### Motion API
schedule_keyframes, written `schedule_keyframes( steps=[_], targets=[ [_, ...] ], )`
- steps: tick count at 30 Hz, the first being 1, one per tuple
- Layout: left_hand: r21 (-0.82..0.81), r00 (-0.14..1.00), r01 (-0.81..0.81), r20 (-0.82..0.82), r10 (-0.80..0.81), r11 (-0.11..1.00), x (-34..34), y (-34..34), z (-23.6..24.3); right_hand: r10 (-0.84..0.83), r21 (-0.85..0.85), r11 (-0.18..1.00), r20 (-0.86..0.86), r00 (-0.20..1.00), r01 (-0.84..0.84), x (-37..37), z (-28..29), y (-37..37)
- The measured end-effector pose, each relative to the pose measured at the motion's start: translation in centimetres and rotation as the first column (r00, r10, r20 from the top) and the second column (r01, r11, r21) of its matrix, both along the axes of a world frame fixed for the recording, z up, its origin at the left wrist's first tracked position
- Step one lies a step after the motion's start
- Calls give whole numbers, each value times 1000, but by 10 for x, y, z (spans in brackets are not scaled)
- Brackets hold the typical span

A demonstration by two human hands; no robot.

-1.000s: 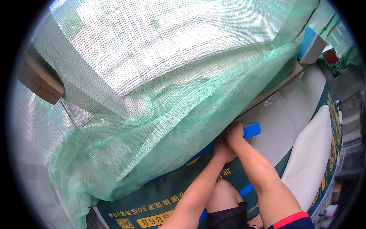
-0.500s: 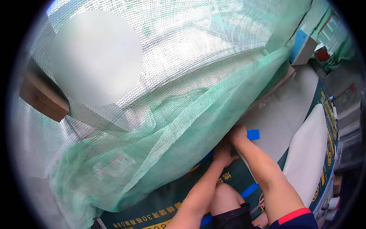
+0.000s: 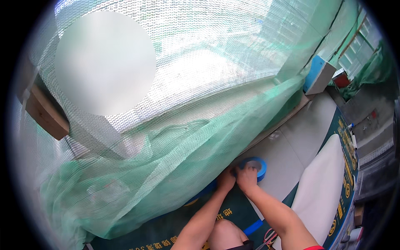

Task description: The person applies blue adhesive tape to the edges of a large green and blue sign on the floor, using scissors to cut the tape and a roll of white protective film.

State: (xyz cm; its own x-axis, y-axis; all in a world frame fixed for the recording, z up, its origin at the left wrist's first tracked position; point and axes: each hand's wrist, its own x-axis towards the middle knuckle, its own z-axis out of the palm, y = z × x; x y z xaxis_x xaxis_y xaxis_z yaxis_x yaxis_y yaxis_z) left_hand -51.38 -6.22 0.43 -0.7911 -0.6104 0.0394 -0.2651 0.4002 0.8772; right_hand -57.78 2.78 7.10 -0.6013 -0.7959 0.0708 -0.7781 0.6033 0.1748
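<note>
My right hand (image 3: 246, 178) grips a roll of blue tape (image 3: 261, 168), with its fingers over the near left side of the ring and into its hole. My left hand (image 3: 226, 181) is right beside it, fingers curled together at the edge of the dark green floor sheet (image 3: 233, 205). What the left fingers hold, if anything, is hidden. Both hands are low at the foot of the green mesh netting (image 3: 166, 166). A strip of blue tape (image 3: 254, 227) lies on the sheet's edge nearer to me, and scissors (image 3: 270, 236) with reddish handles lie beside it.
Pale floor tiles (image 3: 291, 146) extend beyond the hands. A folded-back white flap (image 3: 318, 183) of the sheet lies at the right. A blue-and-white block (image 3: 318, 75) stands by the netting at far right. A wooden piece (image 3: 48, 114) is at far left.
The blue tape roll has turned so its ring and hole now show, where only a small blue part showed. The view has shifted, and both hands remain close together.
</note>
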Motion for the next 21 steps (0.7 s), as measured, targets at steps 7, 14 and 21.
schedule_keyframes(
  steps=[7, 14, 21],
  targets=[
    [208, 993, 1, 116, -26, 978, 6, -5, 18, -1, -72, 997, 60, 998, 5, -5, -21, 17],
    [144, 995, -18, 96, 4, 989, 8, 0, 7, -142, -73, 986, 81, 987, 148, -13, -28, 6],
    [141, 979, -149, -119, 166, 979, 17, 0, -15, -214, -133, 960, 212, 953, 245, -20, -17, 4]
  ],
)
